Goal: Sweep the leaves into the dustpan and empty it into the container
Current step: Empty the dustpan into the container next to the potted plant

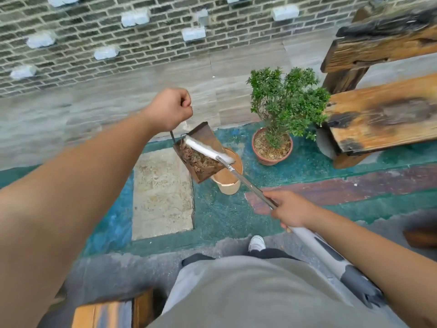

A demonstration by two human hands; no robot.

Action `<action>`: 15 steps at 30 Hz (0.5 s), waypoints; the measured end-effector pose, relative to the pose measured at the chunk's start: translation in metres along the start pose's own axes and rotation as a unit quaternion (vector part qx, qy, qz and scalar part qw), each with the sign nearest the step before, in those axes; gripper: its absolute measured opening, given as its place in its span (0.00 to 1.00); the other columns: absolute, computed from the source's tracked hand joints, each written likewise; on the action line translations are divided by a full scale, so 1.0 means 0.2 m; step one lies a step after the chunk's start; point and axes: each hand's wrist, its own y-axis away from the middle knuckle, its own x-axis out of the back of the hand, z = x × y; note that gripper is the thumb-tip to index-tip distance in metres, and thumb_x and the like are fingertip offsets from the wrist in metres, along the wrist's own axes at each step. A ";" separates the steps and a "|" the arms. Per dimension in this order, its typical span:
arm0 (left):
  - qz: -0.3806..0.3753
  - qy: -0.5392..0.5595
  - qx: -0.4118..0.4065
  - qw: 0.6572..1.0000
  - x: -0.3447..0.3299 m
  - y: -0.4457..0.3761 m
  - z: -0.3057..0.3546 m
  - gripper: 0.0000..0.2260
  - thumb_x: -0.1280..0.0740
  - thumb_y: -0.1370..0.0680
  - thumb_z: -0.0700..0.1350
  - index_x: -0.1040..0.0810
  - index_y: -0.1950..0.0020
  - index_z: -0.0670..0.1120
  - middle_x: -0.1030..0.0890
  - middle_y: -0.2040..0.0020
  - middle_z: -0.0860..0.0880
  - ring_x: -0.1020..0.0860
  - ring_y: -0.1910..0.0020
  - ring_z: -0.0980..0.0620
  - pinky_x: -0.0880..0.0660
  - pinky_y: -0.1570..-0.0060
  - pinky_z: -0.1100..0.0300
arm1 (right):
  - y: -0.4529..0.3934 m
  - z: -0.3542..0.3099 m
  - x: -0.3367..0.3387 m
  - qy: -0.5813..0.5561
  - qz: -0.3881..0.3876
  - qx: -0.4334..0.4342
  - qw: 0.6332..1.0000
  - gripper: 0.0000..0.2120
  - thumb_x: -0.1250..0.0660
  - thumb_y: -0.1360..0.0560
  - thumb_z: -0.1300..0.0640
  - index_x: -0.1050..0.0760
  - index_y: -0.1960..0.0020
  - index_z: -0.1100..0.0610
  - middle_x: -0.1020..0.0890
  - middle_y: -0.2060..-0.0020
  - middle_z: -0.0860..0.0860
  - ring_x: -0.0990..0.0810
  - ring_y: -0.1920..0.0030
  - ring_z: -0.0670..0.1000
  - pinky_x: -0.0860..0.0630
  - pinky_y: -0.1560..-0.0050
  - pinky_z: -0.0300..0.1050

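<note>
Left grip (169,110) holds the leaf-filled dustpan (201,155) over the container (230,183); right grip (287,209) holds the broom (208,150).

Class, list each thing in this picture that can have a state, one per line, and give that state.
Left hand: fist gripping the dustpan's handle.
Right hand: gripping the broom's pole.
Dustpan: lifted, tilted over the container, leaves inside.
Leaves: piled in the dustpan, not yet emptied.
Broom: its white head lies inside the dustpan.
Container: open-topped, upright on the ground, partly hidden by the dustpan.
Potted plant: upright, green.
</note>
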 end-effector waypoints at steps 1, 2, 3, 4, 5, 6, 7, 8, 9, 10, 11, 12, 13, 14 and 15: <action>-0.004 -0.010 -0.008 1.000 0.00 -0.04 -0.02 0.15 0.35 0.26 0.36 0.36 0.67 0.49 0.32 0.70 0.51 0.35 0.73 0.53 0.36 0.74 0.62 | -0.04 -0.02 0.03 -0.005 -0.002 -0.008 1.000 0.29 0.41 0.27 0.71 0.31 0.30 0.52 0.22 0.67 0.57 0.26 0.82 0.46 0.29 0.81 0.38; -0.012 -0.016 -0.016 1.000 -0.01 -0.09 -0.04 0.15 0.35 0.26 0.36 0.36 0.67 0.49 0.32 0.69 0.50 0.35 0.72 0.52 0.36 0.72 0.62 | -0.09 -0.04 0.06 -0.008 -0.004 -0.015 1.000 0.29 0.40 0.27 0.70 0.32 0.29 0.51 0.22 0.69 0.56 0.26 0.82 0.46 0.29 0.81 0.37; -0.022 -0.023 -0.026 0.999 -0.01 -0.13 -0.07 0.15 0.35 0.26 0.36 0.36 0.67 0.49 0.31 0.69 0.50 0.35 0.70 0.51 0.36 0.71 0.61 | -0.12 -0.06 0.07 -0.008 -0.007 -0.020 1.000 0.28 0.39 0.26 0.69 0.32 0.29 0.51 0.21 0.69 0.56 0.25 0.81 0.47 0.29 0.80 0.37; -0.035 -0.029 -0.035 0.998 -0.02 -0.17 -0.09 0.15 0.35 0.26 0.36 0.36 0.67 0.49 0.31 0.69 0.50 0.35 0.70 0.51 0.36 0.69 0.60 | -0.16 -0.07 0.08 -0.010 -0.006 -0.024 1.000 0.28 0.38 0.26 0.68 0.32 0.29 0.51 0.20 0.68 0.57 0.25 0.80 0.47 0.29 0.80 0.37; -0.047 -0.035 -0.046 0.997 -0.03 -0.20 -0.11 0.15 0.35 0.26 0.35 0.36 0.67 0.49 0.32 0.69 0.50 0.35 0.69 0.50 0.36 0.69 0.60 | -0.19 -0.09 0.08 -0.017 -0.002 -0.027 0.999 0.27 0.37 0.25 0.67 0.32 0.29 0.51 0.19 0.64 0.59 0.25 0.80 0.48 0.28 0.79 0.38; -0.056 -0.044 -0.059 0.996 -0.04 -0.24 -0.13 0.15 0.35 0.26 0.35 0.36 0.67 0.48 0.32 0.69 0.51 0.35 0.69 0.50 0.35 0.69 0.61 | -0.21 -0.10 0.08 -0.021 0.004 -0.031 0.999 0.25 0.37 0.25 0.67 0.30 0.30 0.52 0.19 0.60 0.61 0.25 0.79 0.49 0.28 0.79 0.39; -0.067 -0.054 -0.072 0.994 -0.05 -0.26 -0.15 0.14 0.35 0.26 0.35 0.35 0.67 0.48 0.32 0.70 0.53 0.35 0.69 0.51 0.35 0.70 0.63 | -0.23 -0.12 0.06 -0.017 0.010 -0.033 0.999 0.24 0.38 0.26 0.68 0.29 0.32 0.52 0.19 0.56 0.63 0.25 0.79 0.49 0.28 0.80 0.39; -0.084 -0.063 -0.086 0.991 -0.06 -0.29 -0.17 0.14 0.35 0.26 0.35 0.35 0.66 0.47 0.32 0.70 0.53 0.35 0.70 0.52 0.37 0.71 0.67 | -0.25 -0.14 0.04 -0.005 0.016 -0.036 0.999 0.24 0.40 0.26 0.69 0.27 0.33 0.53 0.19 0.54 0.63 0.25 0.79 0.50 0.29 0.81 0.39; -0.103 -0.074 -0.099 0.987 -0.07 -0.32 -0.19 0.13 0.34 0.27 0.35 0.34 0.66 0.47 0.32 0.70 0.54 0.35 0.71 0.54 0.38 0.74 0.70 | -0.26 -0.15 0.02 0.011 0.024 -0.040 0.999 0.23 0.41 0.27 0.69 0.26 0.35 0.55 0.18 0.55 0.62 0.25 0.78 0.50 0.29 0.81 0.38; -0.120 -0.085 -0.111 0.983 -0.08 -0.34 -0.21 0.13 0.34 0.27 0.36 0.34 0.66 0.48 0.31 0.70 0.54 0.35 0.72 0.55 0.39 0.75 0.70 | -0.27 -0.17 0.00 0.032 0.033 -0.046 0.998 0.22 0.42 0.29 0.69 0.25 0.37 0.56 0.18 0.56 0.61 0.24 0.76 0.51 0.30 0.80 0.38; -0.135 -0.095 -0.124 0.978 -0.09 -0.37 -0.23 0.13 0.34 0.27 0.36 0.34 0.66 0.48 0.31 0.70 0.53 0.35 0.72 0.56 0.39 0.74 0.70 | -0.28 -0.18 -0.01 0.057 0.042 -0.053 0.996 0.22 0.42 0.29 0.69 0.25 0.38 0.57 0.18 0.57 0.58 0.24 0.72 0.52 0.30 0.77 0.39; -0.149 -0.105 -0.138 0.973 -0.10 -0.39 -0.25 0.13 0.34 0.27 0.36 0.34 0.66 0.48 0.31 0.70 0.53 0.35 0.71 0.56 0.38 0.72 0.68 | -0.28 -0.19 -0.04 0.082 0.050 -0.062 0.993 0.22 0.41 0.30 0.68 0.24 0.38 0.57 0.19 0.57 0.56 0.24 0.67 0.54 0.30 0.72 0.39; -0.161 -0.112 -0.151 0.969 -0.10 -0.40 -0.27 0.13 0.34 0.27 0.36 0.34 0.66 0.48 0.30 0.69 0.52 0.34 0.70 0.54 0.36 0.71 0.64 | -0.29 -0.21 -0.06 0.103 0.056 -0.069 0.991 0.22 0.41 0.30 0.67 0.25 0.38 0.56 0.19 0.56 0.56 0.23 0.62 0.56 0.30 0.67 0.40; -0.171 -0.118 -0.163 0.964 -0.11 -0.42 -0.28 0.14 0.34 0.27 0.36 0.35 0.66 0.48 0.30 0.69 0.50 0.34 0.69 0.51 0.36 0.69 0.61 | -0.29 -0.22 -0.08 0.119 0.060 -0.077 0.988 0.22 0.40 0.30 0.66 0.25 0.38 0.55 0.18 0.52 0.57 0.21 0.57 0.58 0.31 0.63 0.40; -0.179 -0.119 -0.174 0.961 -0.12 -0.43 -0.29 0.14 0.34 0.27 0.35 0.35 0.66 0.48 0.29 0.68 0.49 0.33 0.69 0.50 0.36 0.69 0.60 | -0.29 -0.23 -0.10 0.131 0.063 -0.086 0.986 0.22 0.40 0.29 0.66 0.26 0.37 0.55 0.18 0.49 0.58 0.21 0.52 0.59 0.31 0.60 0.41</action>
